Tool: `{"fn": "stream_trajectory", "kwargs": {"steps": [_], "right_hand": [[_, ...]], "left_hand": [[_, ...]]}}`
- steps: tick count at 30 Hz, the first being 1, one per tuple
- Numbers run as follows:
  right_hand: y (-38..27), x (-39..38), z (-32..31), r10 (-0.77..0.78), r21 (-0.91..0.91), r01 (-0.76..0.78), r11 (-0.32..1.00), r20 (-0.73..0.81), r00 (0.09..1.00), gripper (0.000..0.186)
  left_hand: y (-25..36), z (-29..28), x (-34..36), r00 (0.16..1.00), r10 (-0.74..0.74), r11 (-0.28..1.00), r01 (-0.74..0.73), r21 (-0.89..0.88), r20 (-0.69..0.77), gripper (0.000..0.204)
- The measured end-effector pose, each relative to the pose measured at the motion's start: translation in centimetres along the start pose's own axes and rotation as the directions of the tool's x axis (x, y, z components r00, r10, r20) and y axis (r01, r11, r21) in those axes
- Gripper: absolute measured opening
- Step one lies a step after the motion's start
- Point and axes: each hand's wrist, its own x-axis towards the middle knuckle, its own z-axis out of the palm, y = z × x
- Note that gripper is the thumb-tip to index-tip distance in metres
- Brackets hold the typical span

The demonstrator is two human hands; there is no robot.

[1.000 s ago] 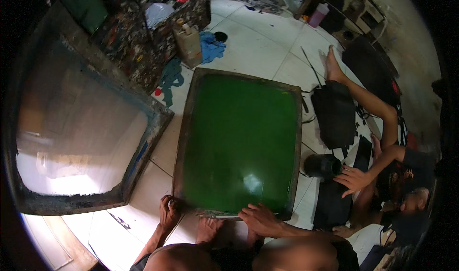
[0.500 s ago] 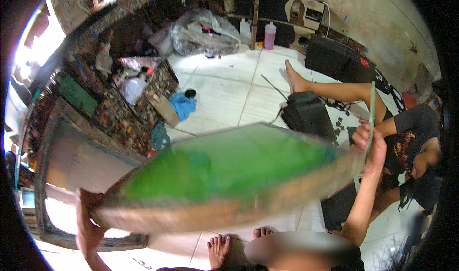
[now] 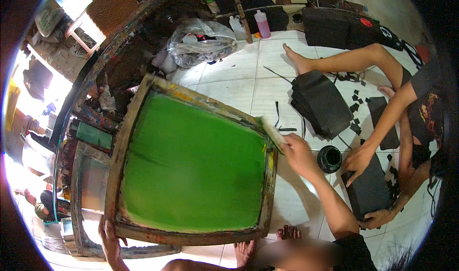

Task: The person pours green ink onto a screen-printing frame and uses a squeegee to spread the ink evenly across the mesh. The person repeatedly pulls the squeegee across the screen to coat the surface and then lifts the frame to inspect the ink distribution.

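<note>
A wooden screen-printing frame (image 3: pixel 191 236) with bright green mesh (image 3: pixel 196 165) is tilted up in front of me. My left hand (image 3: pixel 111 242) is closed on its lower left corner, with some fingers hidden behind the wood. At the upper right side of the frame, my right hand (image 3: pixel 302 157) grips a thin, flat, pale scraper (image 3: pixel 271 132) with a green edge. The scraper overlaps the frame's corner in view; I cannot tell whether they touch. Just right of my right hand stands an open black jar (image 3: pixel 329 159).
A co-worker's hand (image 3: pixel 359 161) rests on a stack of black sheets (image 3: pixel 368 189) at the right. Another black stack (image 3: pixel 321 103) lies beyond, with small black scraps around it. Second frame (image 3: pixel 91 175) at left; plastic bag (image 3: pixel 201 44) and pink bottle (image 3: pixel 262 24) at the back.
The green frame has swung from nearly level to tilted up, showing its whole mesh. My right hand has moved left with the scraper, to the frame's upper right side.
</note>
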Motion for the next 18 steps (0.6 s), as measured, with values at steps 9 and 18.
{"fn": "stream_trajectory", "kwargs": {"steps": [9,18], "right_hand": [[5.1,5.9,11.4,-0.318,-0.278,0.316,0.907,0.042,0.947,0.030],[7.2,4.8,12.7,-0.375,-0.129,0.417,0.900,0.263,0.889,0.025]], "left_hand": [[-4.2,-1.4,-1.7,0.973,-0.037,0.998,0.024,0.062,0.227,0.050],[-4.5,0.2,-1.0,0.983,-0.117,0.987,0.100,0.122,0.140,0.047]]}}
